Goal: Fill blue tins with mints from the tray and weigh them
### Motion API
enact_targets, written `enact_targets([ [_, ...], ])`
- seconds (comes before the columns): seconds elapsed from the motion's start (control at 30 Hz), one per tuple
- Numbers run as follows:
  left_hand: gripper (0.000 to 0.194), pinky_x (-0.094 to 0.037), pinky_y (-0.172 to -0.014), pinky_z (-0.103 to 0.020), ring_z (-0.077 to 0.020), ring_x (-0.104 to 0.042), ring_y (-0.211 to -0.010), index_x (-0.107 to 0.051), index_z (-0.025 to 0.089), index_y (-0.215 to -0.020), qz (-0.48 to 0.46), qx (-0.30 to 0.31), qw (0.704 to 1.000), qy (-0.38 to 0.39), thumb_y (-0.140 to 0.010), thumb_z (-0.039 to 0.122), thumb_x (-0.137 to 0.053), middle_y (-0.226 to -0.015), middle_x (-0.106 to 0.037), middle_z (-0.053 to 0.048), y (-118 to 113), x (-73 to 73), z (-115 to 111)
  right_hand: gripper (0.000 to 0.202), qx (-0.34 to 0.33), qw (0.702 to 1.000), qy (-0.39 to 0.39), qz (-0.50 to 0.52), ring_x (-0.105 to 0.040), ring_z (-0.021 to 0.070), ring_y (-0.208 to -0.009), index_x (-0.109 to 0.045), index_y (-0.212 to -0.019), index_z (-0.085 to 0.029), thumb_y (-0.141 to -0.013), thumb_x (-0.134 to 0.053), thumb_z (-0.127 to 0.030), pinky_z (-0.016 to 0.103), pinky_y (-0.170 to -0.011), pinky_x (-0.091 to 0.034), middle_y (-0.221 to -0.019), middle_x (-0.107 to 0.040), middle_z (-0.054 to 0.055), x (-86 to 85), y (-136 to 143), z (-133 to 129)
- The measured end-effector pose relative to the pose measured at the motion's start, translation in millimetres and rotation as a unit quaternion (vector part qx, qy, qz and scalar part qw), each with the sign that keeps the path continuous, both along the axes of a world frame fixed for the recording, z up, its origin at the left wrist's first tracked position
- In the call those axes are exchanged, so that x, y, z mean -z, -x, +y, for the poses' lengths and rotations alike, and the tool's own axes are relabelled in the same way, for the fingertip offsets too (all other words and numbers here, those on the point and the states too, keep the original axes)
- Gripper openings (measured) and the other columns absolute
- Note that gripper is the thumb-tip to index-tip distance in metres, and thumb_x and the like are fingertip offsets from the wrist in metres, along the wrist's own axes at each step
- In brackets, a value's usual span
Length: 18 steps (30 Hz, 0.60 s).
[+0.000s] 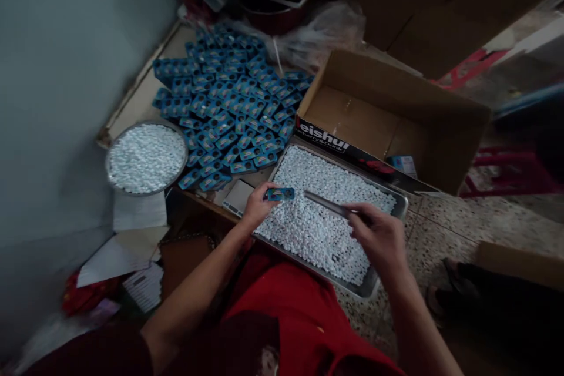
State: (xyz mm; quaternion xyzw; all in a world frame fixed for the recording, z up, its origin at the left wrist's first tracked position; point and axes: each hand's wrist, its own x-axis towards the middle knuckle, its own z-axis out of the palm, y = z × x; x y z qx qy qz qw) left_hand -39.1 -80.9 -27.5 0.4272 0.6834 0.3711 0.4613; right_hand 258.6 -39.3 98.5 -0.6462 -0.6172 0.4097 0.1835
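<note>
A small blue pack [281,194] is pinched in my left hand [259,204], over the left part of a metal tray [400,204]. Small white pellets [308,229] fill the tray. My right hand [375,229] is closed round the end of a grey metal stick-like tool [326,202], whose far tip points at the blue pack, a short gap apart. Many similar blue packs [229,106] lie heaped beyond the tray, at the upper left.
A round dish of white pellets [147,157] stands at the left. An open cardboard box [396,106] holding a small blue box is behind the tray. Papers [118,258] lie at lower left. A person's feet [452,282] show at the right.
</note>
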Motion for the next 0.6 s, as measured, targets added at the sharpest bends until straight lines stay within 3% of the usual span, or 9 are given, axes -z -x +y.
enact_targets([
  [0.07,0.033,-0.051,-0.1,-0.038,-0.0235,-0.065,-0.106,-0.07,0.021,-0.106,0.041,-0.049,0.998,0.0,-0.074,0.025,-0.075,-0.111,-0.07,-0.007,21.1,-6.7,-18.9,0.037,0.109,0.992,0.053,0.031,-0.065,0.0194,-0.058,-0.079,-0.108,-0.02,-0.084,-0.07,-0.046,0.03,-0.056,-0.053,-0.073,-0.072,0.005,27.1,-44.8,-12.2],
  [0.17,0.034,-0.052,-0.1,-0.039,-0.0239,-0.066,-0.105,-0.07,0.021,-0.108,0.113,-0.135,0.984,-0.005,-0.075,0.029,-0.075,-0.111,-0.07,-0.007,55.5,-14.9,-47.8,0.052,0.233,0.954,0.167,0.088,-0.067,0.0205,-0.057,-0.078,-0.098,-0.016,-0.064,-0.084,-0.054,0.031,-0.054,-0.056,-0.069,-0.072,0.007,71.8,-97.3,-39.5],
  [0.27,0.038,-0.05,-0.103,-0.038,-0.0236,-0.065,-0.109,-0.069,0.02,-0.111,0.162,-0.186,0.969,-0.021,-0.076,0.03,-0.074,-0.115,-0.069,-0.008,74.9,-8.8,-50.5,0.055,0.267,0.924,0.246,0.122,-0.068,0.0214,-0.057,-0.078,-0.092,-0.015,-0.054,-0.089,-0.054,0.03,-0.054,-0.057,-0.067,-0.072,0.007,99.1,-110.2,-70.0],
  [0.37,0.036,-0.049,-0.104,-0.037,-0.0237,-0.063,-0.11,-0.068,0.019,-0.111,0.176,-0.175,0.967,-0.054,-0.077,0.028,-0.074,-0.114,-0.066,-0.009,70.9,13.7,-19.5,0.051,0.221,0.927,0.272,0.13,-0.066,0.0192,-0.053,-0.079,-0.09,-0.015,-0.059,-0.089,-0.055,0.029,-0.052,-0.055,-0.064,-0.071,0.006,107.6,-91.4,-87.1],
  [0.47,0.032,-0.048,-0.106,-0.039,-0.0271,-0.058,-0.116,-0.069,0.019,-0.11,0.194,-0.159,0.965,-0.077,-0.08,0.03,-0.075,-0.114,-0.062,-0.012,52.3,36.7,9.9,0.051,0.221,0.933,0.243,0.147,-0.065,0.0173,-0.051,-0.077,-0.094,-0.015,-0.066,-0.086,-0.057,0.027,-0.049,-0.052,-0.064,-0.071,0.005,107.3,-73.7,-89.6],
  [0.53,0.037,-0.043,-0.111,-0.047,-0.0318,-0.054,-0.122,-0.068,0.017,-0.113,0.236,-0.162,0.953,-0.096,-0.082,0.036,-0.076,-0.115,-0.061,-0.015,41.9,42.8,12.7,0.053,0.25,0.928,0.223,0.165,-0.064,0.0162,-0.05,-0.076,-0.095,-0.015,-0.066,-0.086,-0.058,0.026,-0.049,-0.051,-0.063,-0.07,0.004,105.7,-75.4,-89.8],
  [0.6,0.049,-0.038,-0.114,-0.056,-0.0368,-0.051,-0.126,-0.066,0.016,-0.12,0.299,-0.159,0.932,-0.128,-0.081,0.042,-0.079,-0.118,-0.061,-0.017,38.6,39.6,8.8,0.059,0.287,0.914,0.216,0.189,-0.063,0.0154,-0.048,-0.074,-0.097,-0.014,-0.062,-0.088,-0.06,0.024,-0.048,-0.05,-0.061,-0.069,0.003,104.6,-86.8,-93.1],
])
